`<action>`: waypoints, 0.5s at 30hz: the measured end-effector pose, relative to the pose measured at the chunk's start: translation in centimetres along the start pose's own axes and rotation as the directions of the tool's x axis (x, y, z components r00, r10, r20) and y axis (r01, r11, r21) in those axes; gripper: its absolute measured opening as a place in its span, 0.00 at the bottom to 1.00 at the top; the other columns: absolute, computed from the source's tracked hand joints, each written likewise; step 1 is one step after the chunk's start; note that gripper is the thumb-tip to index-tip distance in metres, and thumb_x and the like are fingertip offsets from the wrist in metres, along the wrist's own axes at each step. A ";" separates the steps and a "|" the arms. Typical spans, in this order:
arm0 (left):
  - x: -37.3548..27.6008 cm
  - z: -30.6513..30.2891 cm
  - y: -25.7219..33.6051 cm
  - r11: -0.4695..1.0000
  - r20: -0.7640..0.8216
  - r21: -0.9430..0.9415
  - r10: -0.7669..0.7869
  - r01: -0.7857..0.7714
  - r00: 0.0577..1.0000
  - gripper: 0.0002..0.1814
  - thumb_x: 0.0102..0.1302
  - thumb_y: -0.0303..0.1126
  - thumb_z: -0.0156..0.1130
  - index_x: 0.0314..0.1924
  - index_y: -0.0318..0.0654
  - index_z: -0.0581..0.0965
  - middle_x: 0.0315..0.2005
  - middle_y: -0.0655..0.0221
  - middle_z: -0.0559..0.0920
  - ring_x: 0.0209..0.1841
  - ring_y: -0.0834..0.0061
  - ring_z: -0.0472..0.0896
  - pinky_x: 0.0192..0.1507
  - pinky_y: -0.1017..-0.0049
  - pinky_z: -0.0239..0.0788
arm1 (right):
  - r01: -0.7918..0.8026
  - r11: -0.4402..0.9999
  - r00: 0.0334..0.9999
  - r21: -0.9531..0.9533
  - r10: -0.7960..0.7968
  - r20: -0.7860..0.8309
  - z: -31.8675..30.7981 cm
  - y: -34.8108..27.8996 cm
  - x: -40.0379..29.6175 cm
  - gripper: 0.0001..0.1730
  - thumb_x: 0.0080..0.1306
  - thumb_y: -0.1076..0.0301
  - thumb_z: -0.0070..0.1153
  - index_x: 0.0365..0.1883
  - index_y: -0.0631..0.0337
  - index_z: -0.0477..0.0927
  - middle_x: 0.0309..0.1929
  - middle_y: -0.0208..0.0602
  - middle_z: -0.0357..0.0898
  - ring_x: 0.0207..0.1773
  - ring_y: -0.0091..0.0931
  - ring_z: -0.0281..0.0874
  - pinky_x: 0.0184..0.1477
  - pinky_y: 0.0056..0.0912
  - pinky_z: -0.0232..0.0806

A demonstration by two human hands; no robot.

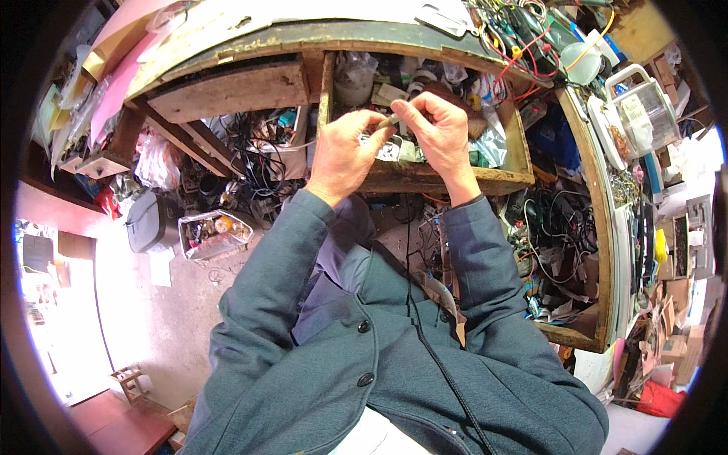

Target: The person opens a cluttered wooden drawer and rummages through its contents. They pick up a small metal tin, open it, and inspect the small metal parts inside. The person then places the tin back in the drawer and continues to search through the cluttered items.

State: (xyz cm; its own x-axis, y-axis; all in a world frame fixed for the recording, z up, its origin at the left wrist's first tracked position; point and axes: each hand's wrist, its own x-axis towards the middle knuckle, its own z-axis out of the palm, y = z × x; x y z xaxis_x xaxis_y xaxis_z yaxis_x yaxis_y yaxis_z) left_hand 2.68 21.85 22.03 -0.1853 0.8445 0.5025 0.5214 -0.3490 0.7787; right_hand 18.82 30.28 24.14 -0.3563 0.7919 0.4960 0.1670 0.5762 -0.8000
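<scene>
Both of my hands are raised over an open wooden drawer (443,177), their fingertips nearly meeting. My left hand (348,153) pinches one end of a small, pale, narrow object (389,121) between thumb and forefinger. At its other end are the thumb and fingers of my right hand (437,133), also closed on it. What the object is cannot be told at this size. Beneath the hands, the drawer holds a clear plastic bag (490,142), a cloudy plastic container (354,85) and small mixed parts, partly hidden by my fingers.
Above the drawer runs the worktop's wooden edge (364,46), with tangled test leads (526,51) at the right. A clear plastic jug (645,116) stands on the right side. Black cables (256,156) fill the space left of the drawer. A foil-lined tray (215,236) and dark bin (151,222) sit lower left.
</scene>
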 end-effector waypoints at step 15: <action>-0.4 -0.1 -0.4 0.995 0.036 -0.022 0.101 -0.100 0.994 0.11 0.68 0.23 0.67 0.50 0.34 0.85 0.42 0.55 0.89 0.43 0.64 0.89 0.47 0.70 0.79 | 0.346 0.928 0.935 -0.139 -0.329 0.131 -0.2 -2.1 -0.4 0.07 0.65 0.73 0.71 0.38 0.64 0.86 0.30 0.35 0.83 0.32 0.25 0.81 0.36 0.27 0.72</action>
State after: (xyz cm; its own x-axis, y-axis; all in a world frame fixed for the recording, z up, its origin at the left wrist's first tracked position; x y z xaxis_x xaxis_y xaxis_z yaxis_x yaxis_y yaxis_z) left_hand 2.44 21.63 21.59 -0.1017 0.8192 0.5644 0.5185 -0.4405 0.7329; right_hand 18.78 28.82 25.65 -0.5088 0.5241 0.6829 0.1596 0.8370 -0.5235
